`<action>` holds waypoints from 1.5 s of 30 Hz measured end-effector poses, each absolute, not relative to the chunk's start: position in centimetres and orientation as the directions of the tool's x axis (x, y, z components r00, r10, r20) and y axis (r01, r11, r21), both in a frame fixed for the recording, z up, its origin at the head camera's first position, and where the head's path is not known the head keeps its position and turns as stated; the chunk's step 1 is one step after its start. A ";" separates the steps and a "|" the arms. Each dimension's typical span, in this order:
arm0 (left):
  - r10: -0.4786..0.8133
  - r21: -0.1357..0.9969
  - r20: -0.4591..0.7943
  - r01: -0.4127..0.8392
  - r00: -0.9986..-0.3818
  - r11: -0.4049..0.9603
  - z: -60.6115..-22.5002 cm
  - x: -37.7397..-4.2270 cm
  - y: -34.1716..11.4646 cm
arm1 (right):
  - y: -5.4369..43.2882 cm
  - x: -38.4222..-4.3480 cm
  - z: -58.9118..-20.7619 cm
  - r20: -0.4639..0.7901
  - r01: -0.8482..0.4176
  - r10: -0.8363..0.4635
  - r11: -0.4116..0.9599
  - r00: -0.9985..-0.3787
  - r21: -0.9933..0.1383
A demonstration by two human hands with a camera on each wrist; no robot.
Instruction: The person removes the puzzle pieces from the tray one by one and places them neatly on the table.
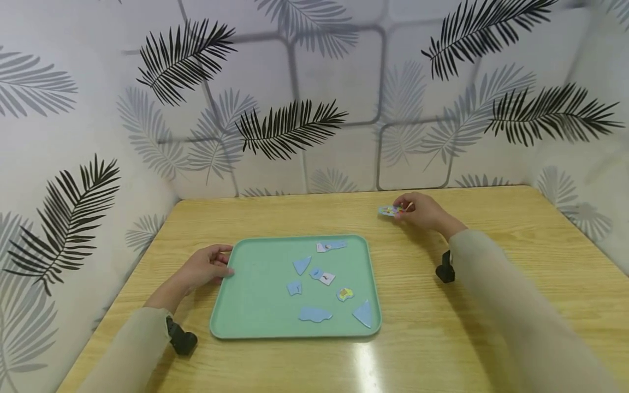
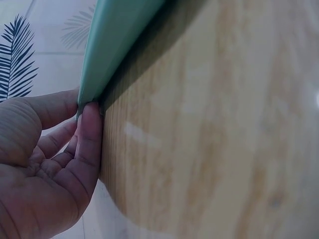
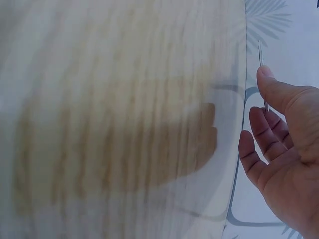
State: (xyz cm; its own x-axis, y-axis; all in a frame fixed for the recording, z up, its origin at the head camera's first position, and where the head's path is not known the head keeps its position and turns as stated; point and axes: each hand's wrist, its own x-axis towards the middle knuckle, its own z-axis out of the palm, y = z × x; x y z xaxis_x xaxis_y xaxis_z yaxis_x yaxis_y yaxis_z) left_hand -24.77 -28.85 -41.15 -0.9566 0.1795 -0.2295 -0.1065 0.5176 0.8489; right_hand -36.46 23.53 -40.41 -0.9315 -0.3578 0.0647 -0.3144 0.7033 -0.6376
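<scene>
My left hand (image 1: 206,266) is at the left edge of a mint-green tray (image 1: 255,295). In the left wrist view its thumb and fingers pinch the tray's rim (image 2: 97,74). Over the far right of the table, my right hand (image 1: 419,210) pinches a thin, flat, colourful puzzle piece (image 1: 388,210) between thumb and fingers. The right wrist view shows this piece (image 3: 259,52) edge-on. Lying on the tray are several flat, irregular pieces, among them a pale blue triangle (image 1: 363,314), a wavy blue piece (image 1: 315,314) and a yellow-patterned one (image 1: 345,294).
The wooden table (image 1: 422,338) runs back to a wall (image 1: 334,158) covered in leaf-print cloth. More such cloth stands along the left and right sides. A black wrist camera (image 1: 182,337) sits on the left cuff, another camera (image 1: 445,267) on the right.
</scene>
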 end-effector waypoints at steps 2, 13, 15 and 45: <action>0.178 0.849 -0.233 -0.111 -0.956 0.517 -41.1 -24.8 -28.8 | 23.6 -36.8 -40.5 0.066 -0.311 -0.352 0.707 -0.934 -0.635; 0.176 0.848 -0.239 -0.117 -0.955 0.517 -41.0 -24.7 -28.8 | 23.8 -37.6 -40.9 0.058 -0.301 -0.349 0.700 -0.935 -0.648; 0.179 0.849 -0.240 -0.117 -0.954 0.515 -40.9 -24.7 -28.7 | 23.9 -37.6 -40.9 0.055 -0.297 -0.345 0.706 -0.937 -0.642; 0.193 0.845 -0.244 -0.111 -0.950 0.523 -41.0 -24.8 -28.7 | 23.8 -38.4 -41.8 0.045 -0.273 -0.317 0.726 -0.947 -0.632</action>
